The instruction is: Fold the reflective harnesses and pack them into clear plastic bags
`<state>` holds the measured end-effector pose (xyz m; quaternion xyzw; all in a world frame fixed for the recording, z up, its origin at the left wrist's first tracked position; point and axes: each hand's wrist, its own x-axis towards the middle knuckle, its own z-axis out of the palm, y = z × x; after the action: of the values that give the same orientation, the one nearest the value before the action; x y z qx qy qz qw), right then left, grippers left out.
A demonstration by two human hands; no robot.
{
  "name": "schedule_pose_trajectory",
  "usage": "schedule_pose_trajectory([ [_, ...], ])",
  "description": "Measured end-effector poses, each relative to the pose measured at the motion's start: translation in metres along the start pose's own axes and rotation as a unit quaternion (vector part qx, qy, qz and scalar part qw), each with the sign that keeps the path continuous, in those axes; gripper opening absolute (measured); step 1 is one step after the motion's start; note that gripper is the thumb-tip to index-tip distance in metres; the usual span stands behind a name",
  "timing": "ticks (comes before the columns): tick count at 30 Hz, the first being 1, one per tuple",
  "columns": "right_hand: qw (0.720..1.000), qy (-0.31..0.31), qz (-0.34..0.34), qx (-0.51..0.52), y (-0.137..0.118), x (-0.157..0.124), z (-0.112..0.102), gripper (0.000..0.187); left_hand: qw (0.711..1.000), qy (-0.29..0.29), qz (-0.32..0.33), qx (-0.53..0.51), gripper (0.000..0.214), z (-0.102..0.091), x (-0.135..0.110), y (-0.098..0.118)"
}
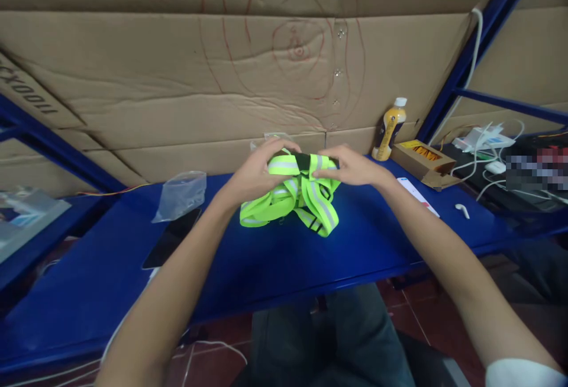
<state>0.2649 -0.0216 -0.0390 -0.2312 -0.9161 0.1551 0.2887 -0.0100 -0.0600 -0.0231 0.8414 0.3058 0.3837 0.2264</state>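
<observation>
A neon yellow-green reflective strap vest (284, 166) with silver stripes and black fittings is bunched up over the blue table (284, 263). On its left side, my left hand (261, 165) grips the bundle with the thumb in front and the fingers behind. My right hand (348, 165) closes on the right side of the same vest, thumb across the front strap. Loops of the strap hang below both hands, close to the tabletop. The fingertips behind the bundle are partly hidden.
Left of the vest lie a clear plastic bag (181, 194) and a dark tablet-like slab (171, 239). To the right are a yellow drink bottle (390, 129), an open cardboard box (421, 165), a white phone-like item (417, 196) and an earbud (462, 209). Cardboard (155, 67) walls the back.
</observation>
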Motion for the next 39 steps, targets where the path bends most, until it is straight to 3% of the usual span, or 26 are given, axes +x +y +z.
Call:
schedule_pose_trajectory([
  [2, 1.0, 0.013, -0.01, -0.015, 0.0, 0.013, -0.019, 0.046, 0.998, -0.032, 0.007, -0.054, 0.069, -0.006, 0.007, 0.002],
  [4, 0.998, 0.027, -0.023, -0.045, -0.005, 0.024, -0.035, 0.04, 0.986, -0.035, -0.03, -0.159, 0.079, -0.01, 0.014, 0.001],
  [6, 0.996, 0.036, -0.028, -0.078, -0.012, 0.034, -0.046, 0.03, 0.977, 0.012, -0.086, -0.197, 0.072, -0.013, 0.021, -0.001],
  [8, 0.992, 0.056, -0.029, -0.109, -0.018, 0.043, -0.051, 0.021, 0.979, 0.064, -0.126, -0.148, 0.058, -0.014, 0.03, -0.001],
  [11, 0.982, 0.098, -0.034, -0.161, -0.02, 0.051, -0.05, 0.019, 0.972, 0.094, -0.172, -0.132, 0.047, -0.015, 0.037, 0.004],
  [14, 0.964, 0.145, -0.051, -0.215, -0.017, 0.056, -0.038, 0.028, 0.941, 0.088, -0.224, -0.239, 0.038, -0.021, 0.037, 0.016],
  [18, 0.948, 0.188, -0.071, -0.245, -0.019, 0.059, -0.022, 0.036, 0.924, 0.118, -0.211, -0.297, 0.036, -0.032, 0.031, 0.026],
  [22, 0.965, 0.152, -0.108, -0.184, -0.031, 0.057, -0.024, 0.037, 0.946, 0.151, -0.197, -0.209, 0.038, -0.037, 0.025, 0.023],
  [26, 0.981, 0.119, -0.111, -0.106, -0.032, 0.053, -0.036, 0.051, 0.977, 0.165, -0.122, -0.058, 0.042, -0.036, 0.019, 0.022],
  [30, 0.994, 0.012, -0.085, -0.062, -0.022, 0.049, -0.042, 0.036, 0.986, 0.144, -0.035, 0.075, 0.031, -0.028, 0.018, 0.03],
  [32, 0.995, -0.045, -0.081, -0.039, -0.018, 0.048, -0.044, 0.037, 0.985, 0.157, -0.002, 0.069, 0.033, -0.026, 0.02, 0.032],
  [34, 0.995, -0.048, -0.084, -0.019, -0.017, 0.048, -0.046, 0.038, 0.986, 0.162, 0.002, 0.043, 0.041, -0.026, 0.022, 0.029],
  [39, 0.995, -0.006, -0.074, -0.06, -0.017, 0.052, -0.044, 0.023, 0.993, 0.051, -0.086, -0.066, 0.063, -0.02, 0.026, 0.013],
])
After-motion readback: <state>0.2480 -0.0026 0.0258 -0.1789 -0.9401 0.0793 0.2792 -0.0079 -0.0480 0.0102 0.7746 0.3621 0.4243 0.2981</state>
